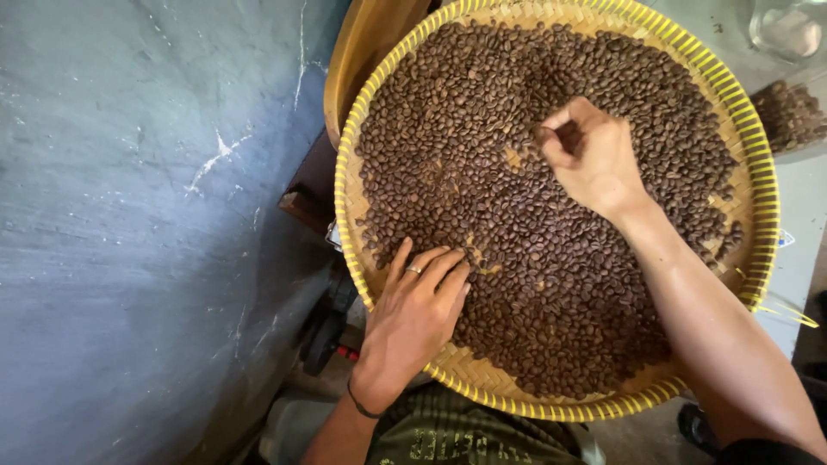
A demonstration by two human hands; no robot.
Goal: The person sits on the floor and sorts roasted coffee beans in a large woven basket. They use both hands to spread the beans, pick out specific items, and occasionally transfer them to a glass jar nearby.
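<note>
A: Your woven tray, round with a yellow rim, fills the view; brown coffee beans cover most of it.

B: And your hands?

A: Your left hand lies flat, fingers spread on the beans at the near edge. Your right hand is curled mid-tray, fingertips pinched; what they hold, I cannot tell.

Materials and finish, as seen from the head view.
Woven tray: plaited cane, matt, ribbed yellow rim. Roasted beans: brown, faint sheen. Left wall: rough grey plaster, scuffed white. Far-right glass jar: clear, glossy.
</note>
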